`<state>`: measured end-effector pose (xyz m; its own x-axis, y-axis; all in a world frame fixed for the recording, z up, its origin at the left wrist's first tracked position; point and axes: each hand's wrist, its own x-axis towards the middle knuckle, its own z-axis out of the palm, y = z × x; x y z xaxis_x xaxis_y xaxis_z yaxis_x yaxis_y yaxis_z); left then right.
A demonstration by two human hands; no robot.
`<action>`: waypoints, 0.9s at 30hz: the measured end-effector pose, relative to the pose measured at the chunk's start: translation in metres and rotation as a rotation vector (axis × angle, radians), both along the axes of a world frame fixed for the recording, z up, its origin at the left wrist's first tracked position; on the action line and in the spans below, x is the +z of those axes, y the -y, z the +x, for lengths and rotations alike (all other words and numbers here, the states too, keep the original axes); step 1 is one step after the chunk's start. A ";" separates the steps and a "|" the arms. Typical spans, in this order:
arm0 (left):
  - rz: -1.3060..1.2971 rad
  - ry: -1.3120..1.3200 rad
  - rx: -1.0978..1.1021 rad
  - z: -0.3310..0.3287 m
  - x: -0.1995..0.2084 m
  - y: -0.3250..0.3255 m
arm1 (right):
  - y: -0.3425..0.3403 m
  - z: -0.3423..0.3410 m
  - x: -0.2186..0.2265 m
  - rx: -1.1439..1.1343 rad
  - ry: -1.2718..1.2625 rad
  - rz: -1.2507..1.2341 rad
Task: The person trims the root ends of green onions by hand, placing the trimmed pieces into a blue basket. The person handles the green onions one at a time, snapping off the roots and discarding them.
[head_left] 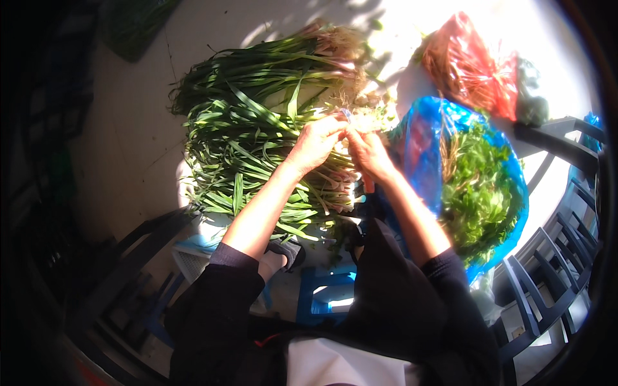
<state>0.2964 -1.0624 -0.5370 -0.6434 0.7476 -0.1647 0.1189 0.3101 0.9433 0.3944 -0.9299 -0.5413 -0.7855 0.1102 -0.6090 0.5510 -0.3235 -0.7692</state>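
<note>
My left hand and my right hand meet above the root ends of a heap of green garlic. Fingertips of both are pinched together around something small, with a bluish bit showing between them; its kind I cannot make out. Just below my right palm a reddish-orange piece sticks out, too little of it visible to name. Long green leaves spread to the left, while pinkish-white stems and stringy roots lie toward the right. A second bunch of green garlic rests farther back.
To the right stands an open blue plastic bag of leafy greens. Behind it are a red plastic bag and a dark green bundle. Dark chairs flank both sides. A blue stool sits below me.
</note>
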 end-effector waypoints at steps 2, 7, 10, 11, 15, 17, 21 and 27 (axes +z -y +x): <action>-0.078 -0.035 -0.029 -0.001 0.009 -0.005 | 0.002 0.002 0.001 -0.055 0.005 0.019; -0.084 -0.295 -0.021 0.009 -0.016 -0.018 | 0.003 0.008 -0.011 -0.093 0.023 0.291; -0.218 -0.422 -0.059 0.013 -0.012 -0.018 | -0.009 0.014 -0.002 -0.031 0.204 0.057; -0.296 -0.455 -0.067 0.010 -0.013 -0.017 | -0.008 0.009 0.020 -0.119 0.288 -0.060; -0.380 -0.277 0.125 -0.021 -0.029 0.016 | 0.027 0.011 0.057 -0.050 0.030 -0.204; -0.266 -0.265 0.049 -0.024 -0.021 0.030 | 0.004 0.014 0.033 -0.215 0.263 -0.444; -0.425 -0.177 0.173 -0.043 -0.034 0.037 | -0.009 0.005 0.010 -0.370 0.368 -0.488; -0.720 -0.627 -0.157 -0.035 -0.068 -0.018 | 0.011 0.020 -0.001 -0.337 0.257 -0.335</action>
